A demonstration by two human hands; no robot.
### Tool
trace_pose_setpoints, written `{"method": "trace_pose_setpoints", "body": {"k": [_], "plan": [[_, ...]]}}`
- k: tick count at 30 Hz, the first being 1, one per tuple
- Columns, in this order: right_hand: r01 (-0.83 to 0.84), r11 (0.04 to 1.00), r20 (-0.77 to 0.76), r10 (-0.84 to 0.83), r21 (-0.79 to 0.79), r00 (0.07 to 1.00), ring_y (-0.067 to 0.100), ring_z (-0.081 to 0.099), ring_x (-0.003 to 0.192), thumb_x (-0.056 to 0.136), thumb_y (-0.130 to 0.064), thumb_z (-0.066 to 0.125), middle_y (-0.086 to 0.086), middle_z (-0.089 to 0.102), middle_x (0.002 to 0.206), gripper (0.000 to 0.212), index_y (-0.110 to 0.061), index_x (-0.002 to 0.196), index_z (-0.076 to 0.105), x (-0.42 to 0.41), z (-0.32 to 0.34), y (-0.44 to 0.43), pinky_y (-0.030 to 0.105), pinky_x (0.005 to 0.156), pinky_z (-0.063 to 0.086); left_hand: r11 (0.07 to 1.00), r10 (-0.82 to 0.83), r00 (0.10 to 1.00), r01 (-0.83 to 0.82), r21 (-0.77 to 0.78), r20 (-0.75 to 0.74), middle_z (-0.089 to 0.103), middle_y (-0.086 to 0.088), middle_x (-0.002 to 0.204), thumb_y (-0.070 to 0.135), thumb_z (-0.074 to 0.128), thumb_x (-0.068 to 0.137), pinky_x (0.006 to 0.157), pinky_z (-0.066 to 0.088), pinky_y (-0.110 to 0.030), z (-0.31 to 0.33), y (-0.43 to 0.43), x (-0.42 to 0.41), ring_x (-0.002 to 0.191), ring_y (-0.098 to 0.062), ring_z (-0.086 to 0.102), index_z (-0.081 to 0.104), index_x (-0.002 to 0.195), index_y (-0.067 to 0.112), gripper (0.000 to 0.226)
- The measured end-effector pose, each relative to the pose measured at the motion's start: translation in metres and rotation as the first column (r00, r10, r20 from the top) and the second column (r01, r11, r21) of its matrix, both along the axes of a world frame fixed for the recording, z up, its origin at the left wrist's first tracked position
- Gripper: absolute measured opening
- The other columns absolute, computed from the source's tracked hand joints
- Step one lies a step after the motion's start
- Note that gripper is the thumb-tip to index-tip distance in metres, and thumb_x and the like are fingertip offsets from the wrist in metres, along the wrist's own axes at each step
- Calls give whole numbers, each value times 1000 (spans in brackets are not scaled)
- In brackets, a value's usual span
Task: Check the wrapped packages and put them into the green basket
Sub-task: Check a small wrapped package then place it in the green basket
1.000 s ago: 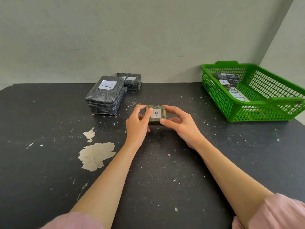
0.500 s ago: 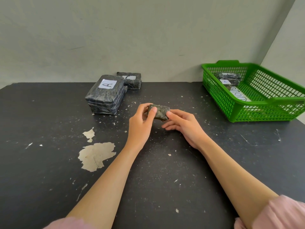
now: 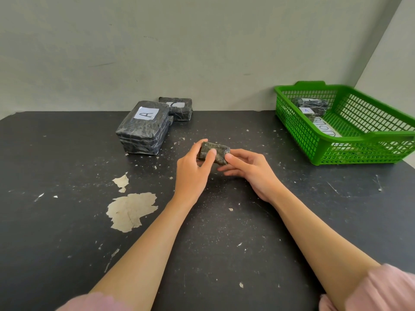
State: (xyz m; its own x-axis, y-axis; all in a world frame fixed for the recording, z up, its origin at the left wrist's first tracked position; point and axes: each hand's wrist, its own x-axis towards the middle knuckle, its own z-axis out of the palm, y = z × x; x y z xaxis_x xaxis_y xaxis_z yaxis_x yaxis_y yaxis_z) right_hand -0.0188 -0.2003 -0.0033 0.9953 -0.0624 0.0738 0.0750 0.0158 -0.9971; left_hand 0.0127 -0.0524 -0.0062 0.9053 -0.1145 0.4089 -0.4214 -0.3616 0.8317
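Two grips — left hand (image 3: 190, 170), right hand (image 3: 252, 172) — on small package (image 3: 219, 151); big package (image 3: 143, 129) beyond; green basket (image 3: 299, 129) right.

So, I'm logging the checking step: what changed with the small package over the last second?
The small package was turned over: its white A label, which faced the camera, is now out of view and a plain wrapped face shows. The left hand and right hand still grip it. The large A package, the package behind it and the green basket have not moved.
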Motion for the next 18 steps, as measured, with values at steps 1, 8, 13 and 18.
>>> {"method": "trace_pose_setpoints", "body": {"k": [1, 8, 13, 18], "plan": [[-4, 1000, 0, 4, -10, 1000, 25, 69, 91, 89, -18, 59, 13, 71, 101, 34, -3, 119, 60, 0, 0, 0, 31, 81, 56, 1000, 0, 1000, 0, -2, 6, 62, 7, 94, 23, 55, 93, 67, 41, 0, 0, 0, 0, 70, 15, 57, 57, 124, 14, 33], [-4, 999, 11, 4, 36, 1000, 25, 69, 92, 90, -17, 59, 11, 71, 102, 27, -8, 115, 63, -1, 1, 1, 28, 78, 57, 997, 3, 1000, -4, -78, -10, 64, 1, 89, 17, 48, 96, 57, 38, -5, -1, 2, 2, 56, 11, 53, 60, 124, 14, 31], [8, 998, -15, -7, 59, 1000, 29, 70, 86, 90, -22, 58, 17, 71, 97, 31, -1, 112, 62, -1, 2, 1, 28, 73, 57, 997, 2, 1000, -4, -76, -22, 67, 9, 100, 28, 50, 96, 68, 41, -3, -1, 3, 1, 73, 10, 58, 58, 127, 20, 33], [76, 993, -62, -71, 89, 996, 27, 68, 67, 93, -38, 50, 20, 69, 78, 37, -4, 99, 63, 0, 5, 1, 27, 59, 56, 990, -137, 990, 136, 26, 30, 60, 14, 118, 36, 57, 91, 88, 48, -16, -2, 1, -2, 103, -1, 60, 47, 134, 34, 45]]}}
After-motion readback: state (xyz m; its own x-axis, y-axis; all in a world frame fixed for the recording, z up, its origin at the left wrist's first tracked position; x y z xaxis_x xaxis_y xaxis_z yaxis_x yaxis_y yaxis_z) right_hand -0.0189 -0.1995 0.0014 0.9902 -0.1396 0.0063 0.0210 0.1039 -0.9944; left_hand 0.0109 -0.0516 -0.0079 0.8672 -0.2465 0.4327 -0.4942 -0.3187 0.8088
